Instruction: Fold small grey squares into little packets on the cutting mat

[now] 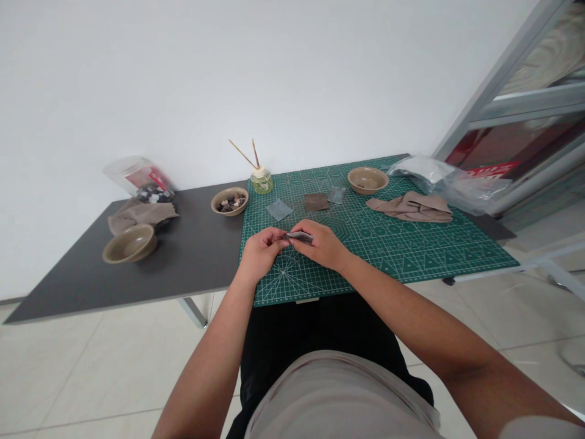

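Observation:
Over the front part of the green cutting mat (388,244), my two hands meet at the fingertips. My right hand (322,244) is closed round a small grey flat piece (301,236), thin and slightly bent. At its left end the thumb and fingers of my left hand (264,251) are pinched together; whatever else lies between them is hidden. Just beyond the hands lie a pale blue-grey square (279,210), a brown square (316,202) and a smaller translucent grey square (337,194), all flat on the mat.
A bowl (230,202) of small brown and dark pieces stands left of the mat, near a reed diffuser (262,179). Farther left are another bowl (130,244), a cloth (144,215) and a clear bag (141,177). At right: a bowl (368,180), brown cloth (414,207), plastic bag (439,178).

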{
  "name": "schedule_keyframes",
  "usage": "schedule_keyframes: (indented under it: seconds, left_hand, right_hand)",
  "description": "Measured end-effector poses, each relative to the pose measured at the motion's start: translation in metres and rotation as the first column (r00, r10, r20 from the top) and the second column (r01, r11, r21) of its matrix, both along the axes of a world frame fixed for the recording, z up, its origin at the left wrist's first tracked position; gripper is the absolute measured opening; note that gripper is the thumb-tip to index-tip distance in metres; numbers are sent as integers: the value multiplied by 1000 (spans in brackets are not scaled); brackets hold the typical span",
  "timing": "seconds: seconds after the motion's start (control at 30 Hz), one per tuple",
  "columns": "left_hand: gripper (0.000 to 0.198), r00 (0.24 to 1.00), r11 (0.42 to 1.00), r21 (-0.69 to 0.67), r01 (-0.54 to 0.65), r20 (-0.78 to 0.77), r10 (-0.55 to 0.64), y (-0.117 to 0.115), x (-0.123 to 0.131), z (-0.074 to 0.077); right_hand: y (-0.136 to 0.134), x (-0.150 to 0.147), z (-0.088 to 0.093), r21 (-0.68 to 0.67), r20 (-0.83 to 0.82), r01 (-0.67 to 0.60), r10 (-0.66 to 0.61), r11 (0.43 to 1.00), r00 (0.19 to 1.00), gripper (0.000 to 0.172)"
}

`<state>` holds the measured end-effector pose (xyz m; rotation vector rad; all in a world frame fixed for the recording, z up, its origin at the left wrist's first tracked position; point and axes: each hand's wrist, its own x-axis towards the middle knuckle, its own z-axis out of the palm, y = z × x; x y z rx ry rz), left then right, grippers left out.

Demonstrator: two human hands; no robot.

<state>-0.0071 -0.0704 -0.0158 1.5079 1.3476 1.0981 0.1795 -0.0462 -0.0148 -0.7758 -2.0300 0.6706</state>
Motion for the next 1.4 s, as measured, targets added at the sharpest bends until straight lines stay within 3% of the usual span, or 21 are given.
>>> schedule_keyframes:
  seconds: [1.4]
  left_hand:
    - [18,998,999,44,-22,-50,24,-1,0,2]
  right_hand:
    - [-1,0,2,-28,-5,17,-17,999,1000,7]
